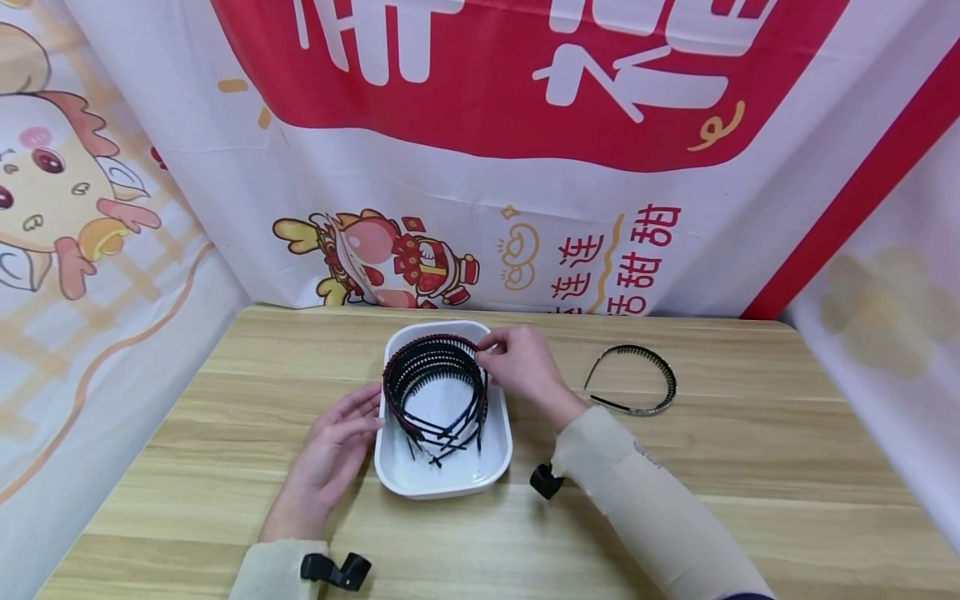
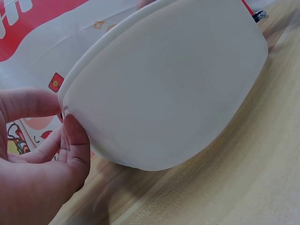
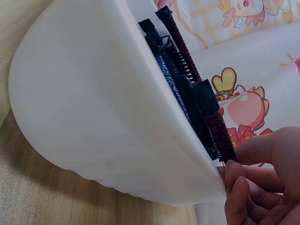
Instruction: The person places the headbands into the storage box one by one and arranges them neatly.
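Observation:
A white plastic basin (image 1: 465,479) holds a bundle of dark toothed headbands (image 1: 393,385), nested together with their tips crossing. My left hand (image 1: 333,454) touches the basin's left side with loosely bent fingers. In the left wrist view, its thumb and index fingertips (image 2: 75,124) meet the basin near the rim. At the upper right of the basin, my right hand (image 1: 521,362) pinches a headband of the bundle between thumb and fingers. The right wrist view shows a dark red glittery headband (image 3: 218,129) and a blue glittery one (image 3: 173,86) above the rim.
A single black headband (image 1: 671,383) lies on the wooden table (image 1: 750,467) to the right of the basin. A printed cloth (image 1: 465,183) hangs behind the table, and other cloths hang at both sides. Each wrist wears a black mount (image 1: 336,571).

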`<act>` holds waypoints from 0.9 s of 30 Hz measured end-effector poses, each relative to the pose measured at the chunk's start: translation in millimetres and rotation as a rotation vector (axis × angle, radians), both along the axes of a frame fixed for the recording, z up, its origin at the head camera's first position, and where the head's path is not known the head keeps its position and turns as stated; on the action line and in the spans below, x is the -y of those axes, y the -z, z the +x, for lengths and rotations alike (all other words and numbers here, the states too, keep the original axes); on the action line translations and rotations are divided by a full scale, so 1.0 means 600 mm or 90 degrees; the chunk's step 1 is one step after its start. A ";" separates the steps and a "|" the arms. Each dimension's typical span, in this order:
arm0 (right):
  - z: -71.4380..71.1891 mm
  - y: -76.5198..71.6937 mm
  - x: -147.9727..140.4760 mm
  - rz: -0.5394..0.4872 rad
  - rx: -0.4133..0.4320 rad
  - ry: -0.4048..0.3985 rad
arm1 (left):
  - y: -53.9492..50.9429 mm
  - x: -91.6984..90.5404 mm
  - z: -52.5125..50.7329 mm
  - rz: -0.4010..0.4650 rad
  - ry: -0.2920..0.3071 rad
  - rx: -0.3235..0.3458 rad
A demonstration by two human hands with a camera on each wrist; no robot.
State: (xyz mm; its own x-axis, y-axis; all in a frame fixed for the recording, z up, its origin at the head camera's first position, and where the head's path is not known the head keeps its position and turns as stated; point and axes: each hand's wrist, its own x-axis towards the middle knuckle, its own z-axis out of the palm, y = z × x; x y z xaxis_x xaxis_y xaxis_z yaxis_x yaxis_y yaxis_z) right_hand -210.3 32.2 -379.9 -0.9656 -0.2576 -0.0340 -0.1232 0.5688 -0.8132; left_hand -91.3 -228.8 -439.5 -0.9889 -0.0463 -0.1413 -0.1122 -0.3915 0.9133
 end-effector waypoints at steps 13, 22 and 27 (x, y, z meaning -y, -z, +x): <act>0.004 0.003 0.002 0.051 -0.067 -0.005 | 0.002 0.001 -0.001 0.004 0.004 -0.005; 0.005 0.002 0.000 0.038 -0.058 -0.001 | 0.003 0.000 -0.001 0.009 0.005 -0.016; 0.007 0.001 -0.001 0.027 -0.044 0.004 | 0.002 0.000 0.000 0.007 0.003 -0.009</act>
State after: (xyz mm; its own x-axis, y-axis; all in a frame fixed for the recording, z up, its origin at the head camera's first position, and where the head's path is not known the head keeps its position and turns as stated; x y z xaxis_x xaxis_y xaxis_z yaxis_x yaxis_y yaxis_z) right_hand -206.1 32.5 -380.7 -0.9675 -0.2519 0.0217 -0.1745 0.6030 -0.7785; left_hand -91.3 -229.0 -440.5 -0.9910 -0.0398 -0.1278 -0.1013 -0.4012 0.9104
